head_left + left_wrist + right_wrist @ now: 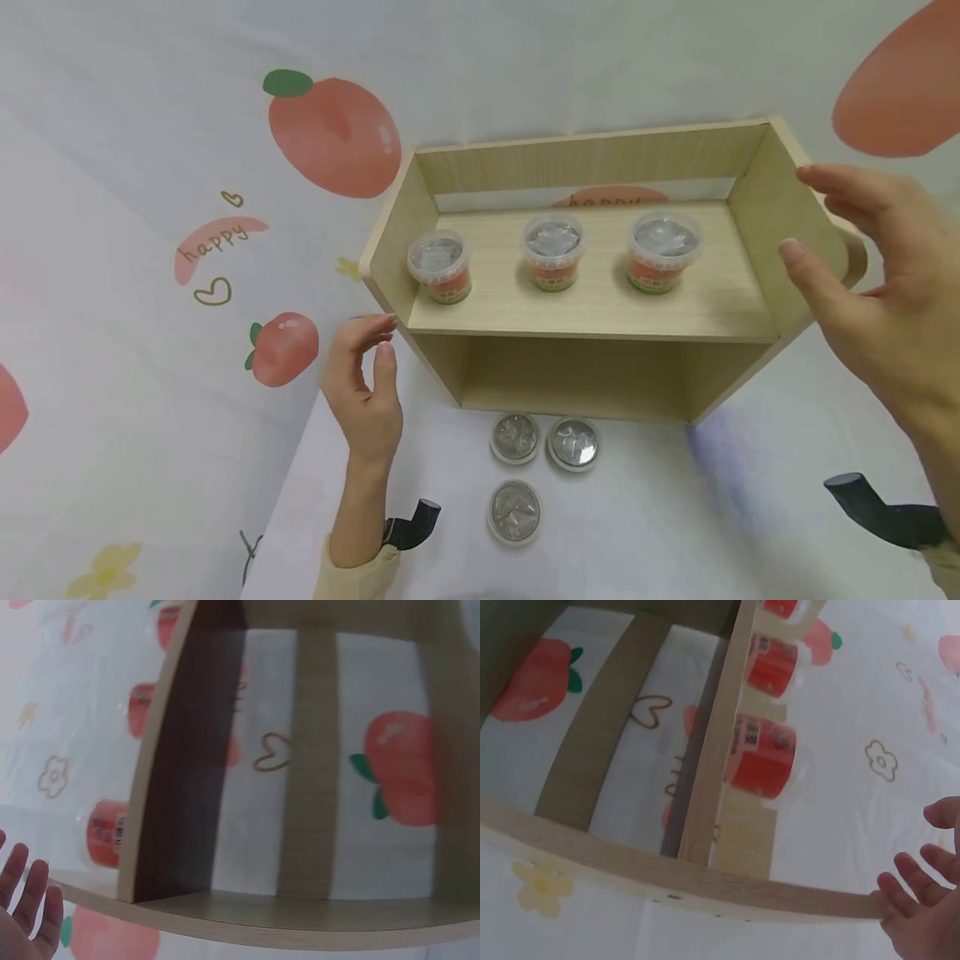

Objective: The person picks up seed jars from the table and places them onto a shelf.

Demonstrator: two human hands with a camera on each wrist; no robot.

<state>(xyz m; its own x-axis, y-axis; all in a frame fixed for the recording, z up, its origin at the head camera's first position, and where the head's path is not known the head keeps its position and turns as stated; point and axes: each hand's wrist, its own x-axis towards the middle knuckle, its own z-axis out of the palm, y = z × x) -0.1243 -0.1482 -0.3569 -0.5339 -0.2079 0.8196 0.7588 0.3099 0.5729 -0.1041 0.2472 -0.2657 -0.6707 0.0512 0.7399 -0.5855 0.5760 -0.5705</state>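
Observation:
A pale wooden two-tier shelf (592,323) stands before me. Three clear-lidded tubs with red and green labels stand in a row on its upper board: a left tub (448,285), a middle tub (553,271) and a right tub (654,271). My left hand (366,396) is just outside the left side panel, its fingers loosely bent and holding nothing. My right hand (892,258) is beside the right side panel, thumb and fingers spread apart. In the right wrist view its fingertips (889,885) lie right at the panel's edge, and nothing is in its grasp.
Three more round tubs, seen from above, are on the white surface in front of the shelf: a left one (515,437), a right one (573,443) and a nearer one (514,512). Behind is a white cloth (487,75) printed with red fruit. Dark curved wrist mounts (412,525) stick out near my wrists.

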